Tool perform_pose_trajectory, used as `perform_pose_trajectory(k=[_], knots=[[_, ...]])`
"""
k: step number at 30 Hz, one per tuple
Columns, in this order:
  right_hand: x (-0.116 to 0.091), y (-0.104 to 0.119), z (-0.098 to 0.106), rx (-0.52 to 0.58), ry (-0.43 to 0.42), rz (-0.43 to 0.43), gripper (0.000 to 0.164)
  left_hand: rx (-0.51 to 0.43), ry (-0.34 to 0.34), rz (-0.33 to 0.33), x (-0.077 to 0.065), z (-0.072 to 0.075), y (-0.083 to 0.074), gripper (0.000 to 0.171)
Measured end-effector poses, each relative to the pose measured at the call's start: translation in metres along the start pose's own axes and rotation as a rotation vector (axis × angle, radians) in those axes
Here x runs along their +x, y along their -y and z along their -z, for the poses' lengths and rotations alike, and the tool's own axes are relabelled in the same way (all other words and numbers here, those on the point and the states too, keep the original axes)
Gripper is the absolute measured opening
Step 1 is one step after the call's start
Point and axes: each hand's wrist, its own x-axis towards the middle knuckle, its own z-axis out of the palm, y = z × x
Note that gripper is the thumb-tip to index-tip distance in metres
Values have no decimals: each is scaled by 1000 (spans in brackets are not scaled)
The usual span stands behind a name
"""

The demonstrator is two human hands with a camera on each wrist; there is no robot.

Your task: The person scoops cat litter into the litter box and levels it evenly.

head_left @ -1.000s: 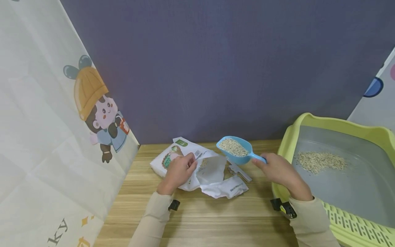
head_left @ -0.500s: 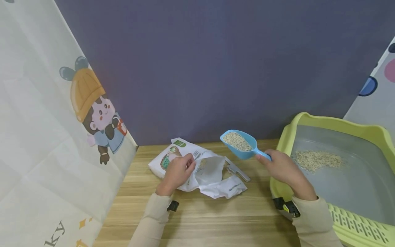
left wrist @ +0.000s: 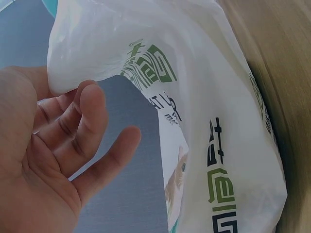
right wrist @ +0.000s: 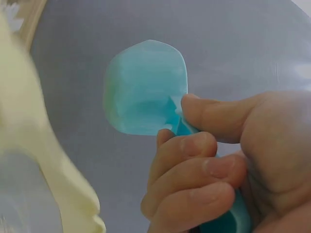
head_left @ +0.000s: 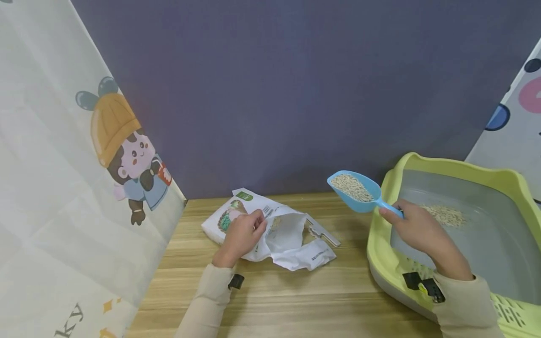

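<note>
My right hand grips the handle of a blue scoop heaped with pale pellets. The scoop is in the air at the left rim of a litter box with a yellow-green rim and grey floor. In the right wrist view, fingers and thumb wrap the scoop's handle and the blue underside shows. My left hand pinches the torn edge of a white printed bag lying on its side. Seen from the left wrist, the bag's plastic is caught between thumb and fingers.
A patch of pellets lies on the litter box floor. Beside the bag's opening is a flat, pale, notched piece on the wooden table. A dark wall panel rises behind, with a printed white sheet at left.
My right hand has carried the filled scoop rightward and slightly up, from above the bag to the litter box's edge. The left hand stays at the bag. The head view has turned slightly right.
</note>
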Motion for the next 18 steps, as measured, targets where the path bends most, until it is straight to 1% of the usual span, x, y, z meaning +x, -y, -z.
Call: perform_pose_trajectory(k=[3, 8, 11, 14, 18], knots=[[-3, -12, 7, -18, -10, -10, 54, 2, 2, -1, 0, 0, 1, 14], [-8, -31, 17, -31, -54, -14, 54, 5, 0, 1, -1, 1, 1, 14], [-11, -42, 23, -10, -72, -17, 50, 2, -1, 3, -1, 1, 2, 14], [-13, -54, 30, -22, -88, -19, 47, 1, -10, -4, -2, 2, 2, 13], [-15, -74, 40, -82, -102, -61, 54, 0, -30, -16, -4, 3, 3, 14]])
